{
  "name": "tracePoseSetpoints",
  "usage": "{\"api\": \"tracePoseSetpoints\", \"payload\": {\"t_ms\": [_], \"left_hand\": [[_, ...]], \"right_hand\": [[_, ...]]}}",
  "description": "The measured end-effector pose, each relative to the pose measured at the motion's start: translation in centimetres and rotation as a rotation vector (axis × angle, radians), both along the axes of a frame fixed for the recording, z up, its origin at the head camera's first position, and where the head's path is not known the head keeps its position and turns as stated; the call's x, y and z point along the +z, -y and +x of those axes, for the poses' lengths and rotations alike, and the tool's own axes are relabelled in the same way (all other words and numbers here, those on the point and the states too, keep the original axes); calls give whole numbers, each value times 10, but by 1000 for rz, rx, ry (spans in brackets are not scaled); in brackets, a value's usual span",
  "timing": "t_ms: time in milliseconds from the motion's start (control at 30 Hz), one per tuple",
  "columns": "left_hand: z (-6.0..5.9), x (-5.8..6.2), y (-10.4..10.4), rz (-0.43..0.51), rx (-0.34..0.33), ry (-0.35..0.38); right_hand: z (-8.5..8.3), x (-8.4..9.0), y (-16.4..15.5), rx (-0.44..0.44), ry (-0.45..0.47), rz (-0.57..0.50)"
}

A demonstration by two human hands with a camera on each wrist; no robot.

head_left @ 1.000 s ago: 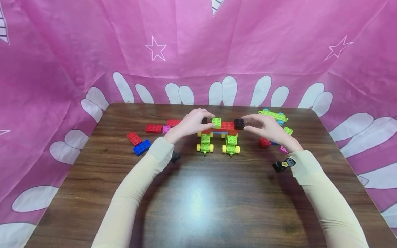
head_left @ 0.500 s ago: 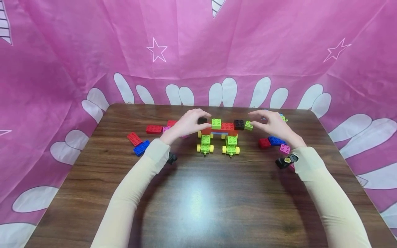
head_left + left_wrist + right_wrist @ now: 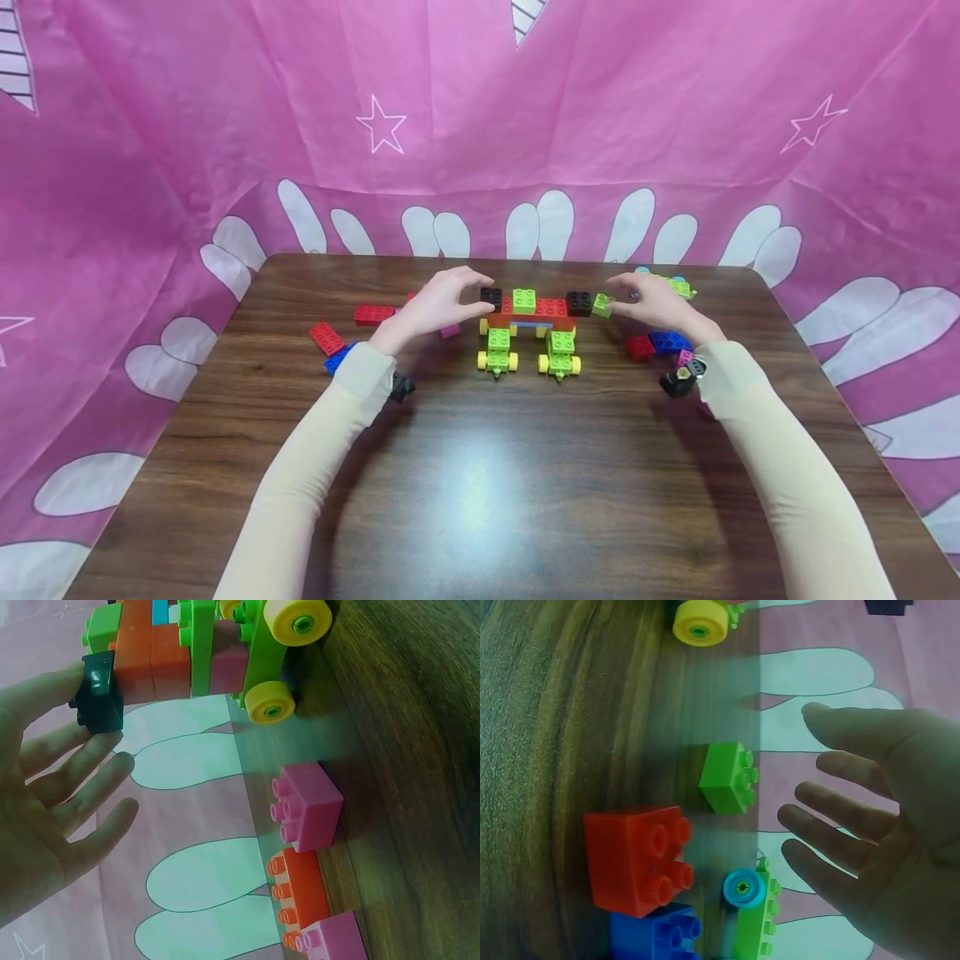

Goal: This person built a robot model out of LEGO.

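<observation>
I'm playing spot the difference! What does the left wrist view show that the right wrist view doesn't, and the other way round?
Only the left wrist view: the left hand, with thumb and finger at a black brick, and two loose pink bricks.

Only the right wrist view: the right hand, holding nothing, a loose blue brick and a blue wheel.

Both: the wooden table, pink cloth and yellow wheel. The right view's dark top-edge bit is too cut off to name.

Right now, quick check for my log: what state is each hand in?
Left hand: closed, pinching the black brick at the end of the red bricks.
Right hand: open, holding nothing.
</observation>
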State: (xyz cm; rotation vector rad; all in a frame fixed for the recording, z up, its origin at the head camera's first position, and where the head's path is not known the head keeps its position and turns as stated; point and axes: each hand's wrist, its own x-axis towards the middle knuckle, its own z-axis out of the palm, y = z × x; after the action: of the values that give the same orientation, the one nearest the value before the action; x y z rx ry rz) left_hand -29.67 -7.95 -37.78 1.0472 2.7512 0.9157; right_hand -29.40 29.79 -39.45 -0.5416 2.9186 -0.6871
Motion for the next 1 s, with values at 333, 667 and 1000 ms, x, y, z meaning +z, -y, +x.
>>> {"api": "tracePoseSetpoints", "payload": {"t_ms": [333, 667, 1000], "left_hand": [[1, -1, 4, 33, 8, -8], [0, -2, 7, 77, 5, -19], [-1, -7, 10, 116, 5, -17]], "right_hand": [[-7, -10, 2, 54, 63, 73], [-5, -16, -1, 49, 68, 103], [-7, -24, 0, 46, 41, 110]]}}
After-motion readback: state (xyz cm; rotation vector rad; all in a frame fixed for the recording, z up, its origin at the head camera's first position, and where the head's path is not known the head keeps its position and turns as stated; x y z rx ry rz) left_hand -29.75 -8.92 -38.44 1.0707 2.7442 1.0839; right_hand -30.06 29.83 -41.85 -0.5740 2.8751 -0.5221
